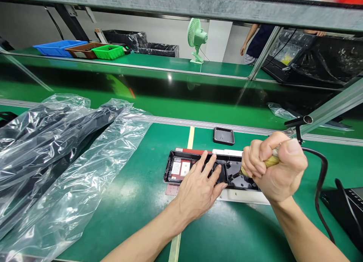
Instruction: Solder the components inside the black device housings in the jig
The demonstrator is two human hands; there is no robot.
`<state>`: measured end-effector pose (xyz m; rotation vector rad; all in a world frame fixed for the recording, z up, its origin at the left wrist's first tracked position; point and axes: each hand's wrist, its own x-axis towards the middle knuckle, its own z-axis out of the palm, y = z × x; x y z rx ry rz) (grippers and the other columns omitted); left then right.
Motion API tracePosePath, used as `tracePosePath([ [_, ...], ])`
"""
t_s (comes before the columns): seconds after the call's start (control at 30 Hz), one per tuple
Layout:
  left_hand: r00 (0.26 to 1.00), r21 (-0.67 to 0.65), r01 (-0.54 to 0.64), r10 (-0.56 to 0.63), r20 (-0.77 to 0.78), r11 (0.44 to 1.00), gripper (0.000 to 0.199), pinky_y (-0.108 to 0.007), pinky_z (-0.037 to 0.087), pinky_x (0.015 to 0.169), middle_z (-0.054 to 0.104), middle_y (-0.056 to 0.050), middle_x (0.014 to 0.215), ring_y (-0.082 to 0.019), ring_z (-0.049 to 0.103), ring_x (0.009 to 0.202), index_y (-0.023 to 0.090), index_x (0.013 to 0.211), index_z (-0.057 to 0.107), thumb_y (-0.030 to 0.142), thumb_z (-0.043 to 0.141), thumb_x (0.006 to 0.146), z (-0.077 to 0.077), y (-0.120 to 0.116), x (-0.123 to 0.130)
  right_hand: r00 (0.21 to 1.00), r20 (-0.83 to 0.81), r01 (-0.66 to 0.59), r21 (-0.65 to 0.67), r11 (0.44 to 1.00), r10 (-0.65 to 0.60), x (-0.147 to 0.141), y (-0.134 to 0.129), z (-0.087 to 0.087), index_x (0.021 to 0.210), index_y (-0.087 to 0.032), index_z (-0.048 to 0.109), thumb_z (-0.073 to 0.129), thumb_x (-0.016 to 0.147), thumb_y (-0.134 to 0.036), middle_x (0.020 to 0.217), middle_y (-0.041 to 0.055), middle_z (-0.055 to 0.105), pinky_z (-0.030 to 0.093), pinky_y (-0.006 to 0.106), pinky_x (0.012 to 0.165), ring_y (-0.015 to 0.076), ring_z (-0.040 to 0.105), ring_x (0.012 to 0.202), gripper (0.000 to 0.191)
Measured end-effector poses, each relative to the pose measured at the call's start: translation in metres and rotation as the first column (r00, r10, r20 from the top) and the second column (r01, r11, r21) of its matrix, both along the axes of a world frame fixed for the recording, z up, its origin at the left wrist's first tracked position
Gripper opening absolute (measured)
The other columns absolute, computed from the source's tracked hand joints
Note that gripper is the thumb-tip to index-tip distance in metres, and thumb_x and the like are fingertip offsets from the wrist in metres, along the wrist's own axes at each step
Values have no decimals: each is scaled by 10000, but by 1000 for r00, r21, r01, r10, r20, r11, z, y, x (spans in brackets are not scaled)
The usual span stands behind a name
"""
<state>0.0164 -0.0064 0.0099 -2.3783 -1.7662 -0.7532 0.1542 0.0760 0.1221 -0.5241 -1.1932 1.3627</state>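
My left hand (198, 182) lies with fingers spread across a long black plastic housing (168, 171), pressing on its middle. A label and reddish-brown and white surfaces show through the openings at the housing's left end. In a fist, my right hand (276, 169) grips a yellow-handled tool (271, 162), its dark, narrow tip angled down into the right half of the housing. The tool's exact kind cannot be made out. Beneath the housing, a white fixture (245, 195) shows along the near and far sides. Behind it lies a small black rectangular cover (224, 136).
Clear plastic bags (93, 171) with dark contents cover the left of the green table (136, 216). A black tube (299, 121) and cable (321, 178) are near my right hand. Beyond a divider stand a green fan (195, 36) and coloured bins (109, 52); a person (259, 42) stands farther back.
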Motion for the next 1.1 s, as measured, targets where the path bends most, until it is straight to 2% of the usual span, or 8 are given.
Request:
tracePosePath([
  [0.6, 1000, -2, -2, 2, -14, 1000, 483, -573, 574, 1094, 512, -175, 1600, -423, 399, 1536, 116, 1389, 662, 440, 480, 1081, 0, -1, 0, 1000, 17, 25, 7, 1000, -25, 0, -1, -1, 603, -203, 512, 678, 922, -502, 405, -52, 353, 296, 204, 329, 80, 298, 337, 468],
  [1.1, 1000, -9, -3, 3, -21, 1000, 482, -573, 556, 1121, 511, -168, 1603, -410, 369, 1555, 123, 1405, 645, 440, 490, 1078, -3, 0, 0, 999, 44, -13, 94, 996, 9, 4, -1, -1, 641, -199, 543, 626, 979, -430, 446, -38, 419, 336, 230, 334, 95, 342, 355, 417],
])
